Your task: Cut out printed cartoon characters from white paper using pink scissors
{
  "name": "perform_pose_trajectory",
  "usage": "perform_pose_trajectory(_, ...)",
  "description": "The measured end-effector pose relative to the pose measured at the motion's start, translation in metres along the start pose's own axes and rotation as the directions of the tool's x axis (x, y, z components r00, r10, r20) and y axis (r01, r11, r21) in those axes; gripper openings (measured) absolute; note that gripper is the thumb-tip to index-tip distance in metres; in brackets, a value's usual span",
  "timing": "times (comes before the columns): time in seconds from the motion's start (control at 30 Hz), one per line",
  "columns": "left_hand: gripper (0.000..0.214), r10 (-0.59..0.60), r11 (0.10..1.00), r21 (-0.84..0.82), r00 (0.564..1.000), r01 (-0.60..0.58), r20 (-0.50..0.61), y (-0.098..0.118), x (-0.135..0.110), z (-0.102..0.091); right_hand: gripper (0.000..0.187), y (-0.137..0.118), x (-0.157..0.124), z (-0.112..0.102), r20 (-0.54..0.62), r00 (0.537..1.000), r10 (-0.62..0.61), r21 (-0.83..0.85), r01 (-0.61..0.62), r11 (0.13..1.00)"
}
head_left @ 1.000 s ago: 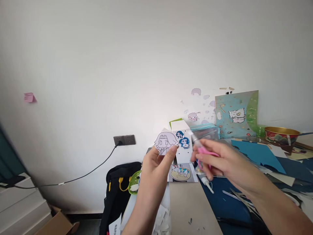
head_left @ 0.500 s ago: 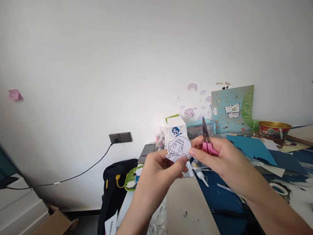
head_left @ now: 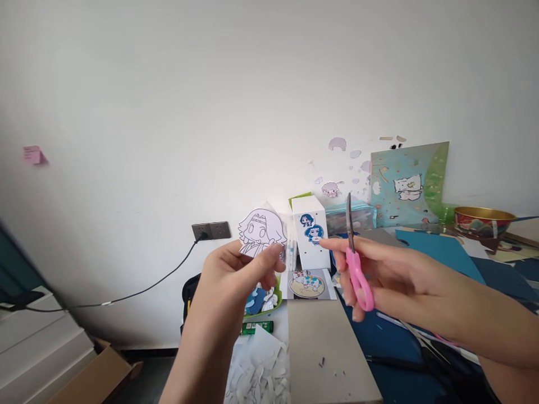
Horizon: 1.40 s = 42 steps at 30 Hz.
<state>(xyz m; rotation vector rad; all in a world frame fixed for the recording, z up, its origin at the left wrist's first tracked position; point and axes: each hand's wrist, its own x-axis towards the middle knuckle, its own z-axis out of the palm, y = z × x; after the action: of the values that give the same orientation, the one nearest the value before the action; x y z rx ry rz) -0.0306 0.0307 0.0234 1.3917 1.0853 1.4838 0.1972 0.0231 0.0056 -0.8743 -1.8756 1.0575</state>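
A white paper cutout with a line-drawn cartoon figure is upright in my left hand, pinched near its lower edge between thumb and fingers. My right hand has pink-handled scissors hooked on it, blades pointing up and seemingly together. Its index finger stretches out toward a white box that bears two blue-haired cartoon stickers; whether the fingertip touches the box I cannot tell. Below the box lies a printed picture with a spotted animal. A green tray of cutouts is partly behind my left hand.
White paper scraps heap beside a grey board with small bits on it. Blue sheets, a red-and-gold tin and a decorated panel are at the right. A cable runs to a wall socket.
My left hand has carried the cutout leftward and up, out of my right hand's fingers. The right index finger has extended toward the box, and the scissors hang lower and show more of their handle.
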Motion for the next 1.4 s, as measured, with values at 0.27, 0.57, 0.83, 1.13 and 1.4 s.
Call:
perform_pose_trajectory(0.27, 0.037, -0.011, 0.999, -0.040, 0.988, 0.017, 0.154, -0.004, -0.002, 0.009, 0.031, -0.007, 0.008, 0.002, 0.145, 0.978, 0.150, 0.089, -0.164, 0.982)
perform_pose_trajectory(0.57, 0.033, -0.022, 0.999, -0.032, 0.974, 0.030, 0.226, -0.001, -0.010, 0.009, 0.021, -0.022, -0.001, 0.002, 0.313, 0.905, 0.288, -0.159, -0.249, 0.955)
perform_pose_trajectory(0.83, 0.032, -0.023, 0.994, -0.096, 0.974, 0.046, 0.227, 0.000, -0.011, 0.011, 0.015, -0.022, -0.001, 0.003, 0.212, 0.916, 0.341, -0.278, -0.277, 0.920)
perform_pose_trajectory(1.13, 0.014, -0.004, 0.988, -0.146, 0.965, 0.044, 0.261, -0.003, -0.013, 0.009, 0.011, -0.021, -0.001, 0.008, 0.159, 0.932, 0.325, -0.374, -0.248, 0.894)
perform_pose_trajectory(1.4, 0.032, 0.003, 0.995, -0.101, 0.972, 0.021, 0.234, -0.003, -0.015, 0.007, 0.006, -0.027, 0.003, 0.010, 0.227, 0.925, 0.304, -0.251, -0.246, 0.936)
